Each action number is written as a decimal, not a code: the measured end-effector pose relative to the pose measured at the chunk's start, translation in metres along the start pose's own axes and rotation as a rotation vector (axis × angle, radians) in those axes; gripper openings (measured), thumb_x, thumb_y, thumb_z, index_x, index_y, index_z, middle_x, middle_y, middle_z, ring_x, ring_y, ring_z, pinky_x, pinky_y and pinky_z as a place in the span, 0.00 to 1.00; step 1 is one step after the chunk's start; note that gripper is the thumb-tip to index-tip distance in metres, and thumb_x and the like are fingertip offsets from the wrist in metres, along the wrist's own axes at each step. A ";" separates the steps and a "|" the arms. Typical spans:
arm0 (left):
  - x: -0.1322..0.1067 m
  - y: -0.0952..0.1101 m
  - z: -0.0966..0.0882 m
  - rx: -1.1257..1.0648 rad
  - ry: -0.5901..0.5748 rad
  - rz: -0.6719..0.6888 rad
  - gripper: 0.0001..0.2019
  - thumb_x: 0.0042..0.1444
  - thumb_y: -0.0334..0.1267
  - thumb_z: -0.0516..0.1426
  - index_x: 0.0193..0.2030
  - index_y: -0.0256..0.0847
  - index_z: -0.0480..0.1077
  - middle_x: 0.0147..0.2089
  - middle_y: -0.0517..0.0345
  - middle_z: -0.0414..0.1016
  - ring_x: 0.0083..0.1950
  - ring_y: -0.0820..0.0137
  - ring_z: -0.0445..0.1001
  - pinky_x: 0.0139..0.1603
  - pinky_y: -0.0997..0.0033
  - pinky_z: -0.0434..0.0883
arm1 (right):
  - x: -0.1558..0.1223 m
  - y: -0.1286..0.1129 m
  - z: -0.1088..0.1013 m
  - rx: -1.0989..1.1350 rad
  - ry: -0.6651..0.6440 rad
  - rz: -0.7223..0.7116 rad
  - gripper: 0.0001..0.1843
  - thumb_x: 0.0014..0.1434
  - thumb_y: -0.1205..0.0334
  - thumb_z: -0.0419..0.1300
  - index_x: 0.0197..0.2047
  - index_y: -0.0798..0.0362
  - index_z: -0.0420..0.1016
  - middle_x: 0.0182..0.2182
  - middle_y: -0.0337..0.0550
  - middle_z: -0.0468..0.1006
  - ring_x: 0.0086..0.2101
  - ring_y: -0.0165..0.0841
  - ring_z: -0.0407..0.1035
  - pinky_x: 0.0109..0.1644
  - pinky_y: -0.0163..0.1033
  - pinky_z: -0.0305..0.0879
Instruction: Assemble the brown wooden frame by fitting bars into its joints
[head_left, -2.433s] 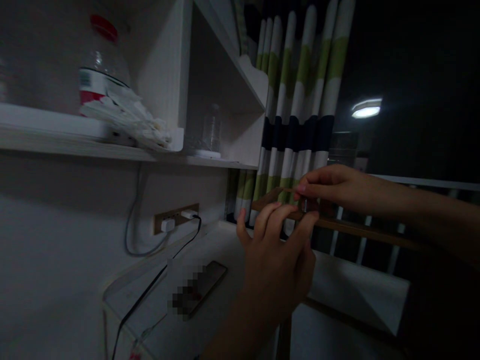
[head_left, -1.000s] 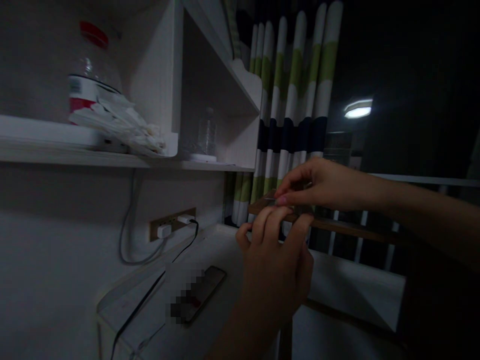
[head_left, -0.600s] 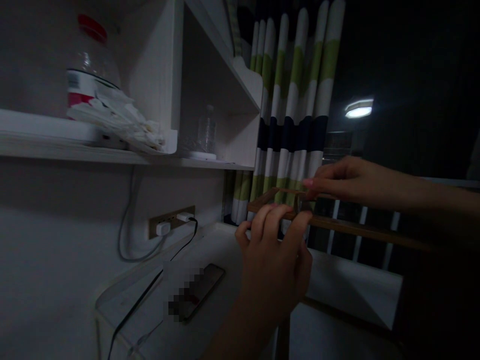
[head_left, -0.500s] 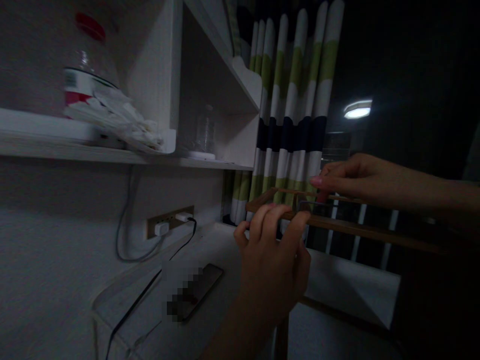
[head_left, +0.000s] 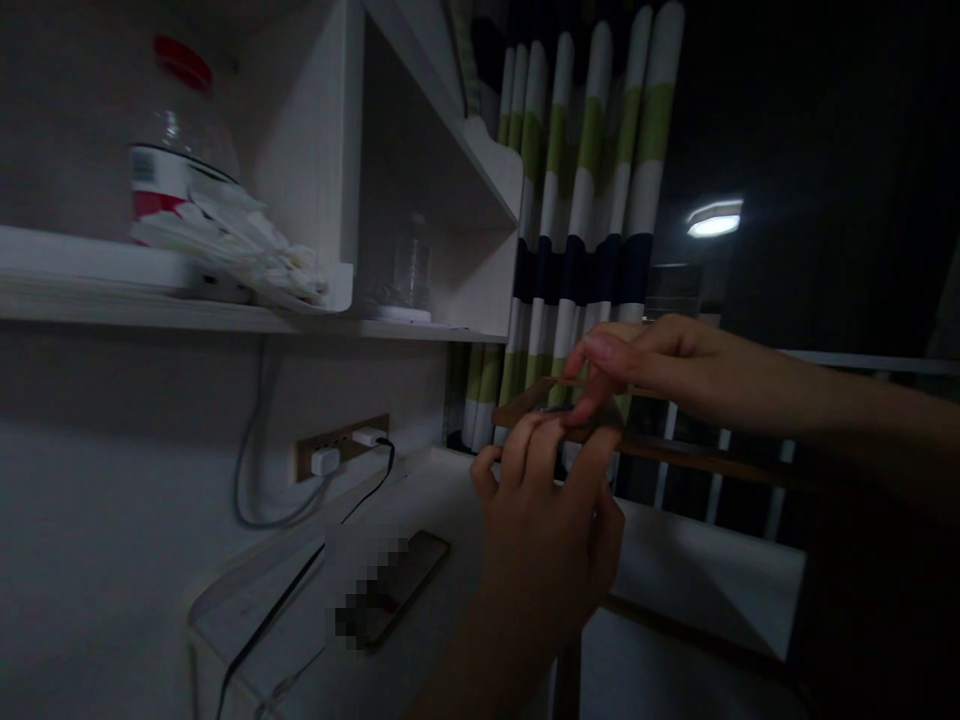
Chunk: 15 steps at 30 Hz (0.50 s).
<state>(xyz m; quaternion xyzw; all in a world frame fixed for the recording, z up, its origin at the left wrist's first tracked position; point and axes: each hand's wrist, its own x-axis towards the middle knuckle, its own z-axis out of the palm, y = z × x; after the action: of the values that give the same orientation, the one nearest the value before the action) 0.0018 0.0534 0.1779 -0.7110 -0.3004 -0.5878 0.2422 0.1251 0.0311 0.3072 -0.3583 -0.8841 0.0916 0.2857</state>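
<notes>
My left hand (head_left: 547,510) has its fingers hooked over the near edge of a narrow wooden frame (head_left: 675,453), whose kind I cannot make out in the dim light. From the right, my right hand (head_left: 637,360) reaches over the frame, its fingers bent and drawn together. One of its fingertips points down beside a thin grey metal piece (head_left: 553,408) at the frame's left part, close to the left fingers. Whether that fingertip grips the piece or only presses on it is hidden.
A phone (head_left: 412,580) lies on the white desk (head_left: 457,490), left of my forearm. Black and grey cables run from the wall socket (head_left: 341,448). Above is a white shelf (head_left: 435,328) with a red-capped bottle (head_left: 180,160). A striped curtain (head_left: 585,200) hangs behind.
My right hand has moved left along the frame, close to my left fingers. A thin wire seen beside it now shows as a flat grey piece further left. My left hand keeps its hold.
</notes>
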 end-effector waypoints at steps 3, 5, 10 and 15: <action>0.001 0.000 -0.001 0.009 -0.004 -0.002 0.17 0.50 0.34 0.51 0.49 0.47 0.63 0.49 0.53 0.64 0.53 0.61 0.59 0.46 0.59 0.52 | 0.007 0.002 0.003 0.004 0.004 0.025 0.29 0.56 0.40 0.45 0.27 0.53 0.77 0.35 0.42 0.72 0.37 0.31 0.64 0.45 0.36 0.59; 0.001 0.000 -0.002 0.013 -0.011 0.002 0.17 0.51 0.35 0.51 0.49 0.47 0.63 0.49 0.54 0.64 0.53 0.61 0.59 0.46 0.60 0.52 | 0.011 0.004 0.004 0.003 0.011 0.065 0.30 0.56 0.40 0.43 0.26 0.52 0.77 0.33 0.42 0.73 0.37 0.31 0.65 0.43 0.35 0.60; 0.001 0.000 -0.002 0.037 0.013 0.023 0.16 0.52 0.36 0.52 0.48 0.47 0.63 0.49 0.55 0.65 0.53 0.62 0.60 0.46 0.61 0.52 | 0.015 0.017 0.004 -0.073 0.053 0.146 0.29 0.54 0.38 0.45 0.28 0.52 0.76 0.26 0.42 0.73 0.32 0.32 0.66 0.37 0.34 0.61; 0.001 -0.001 -0.001 0.051 0.002 0.014 0.16 0.51 0.35 0.52 0.49 0.47 0.63 0.50 0.56 0.65 0.53 0.62 0.60 0.46 0.60 0.52 | 0.010 0.026 0.000 -0.170 0.097 0.148 0.29 0.54 0.39 0.45 0.27 0.53 0.76 0.22 0.42 0.71 0.29 0.31 0.65 0.35 0.34 0.61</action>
<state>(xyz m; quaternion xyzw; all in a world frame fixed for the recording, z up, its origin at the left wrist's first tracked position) 0.0007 0.0530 0.1790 -0.7062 -0.3100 -0.5790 0.2645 0.1341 0.0563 0.3018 -0.4497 -0.8449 0.0199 0.2891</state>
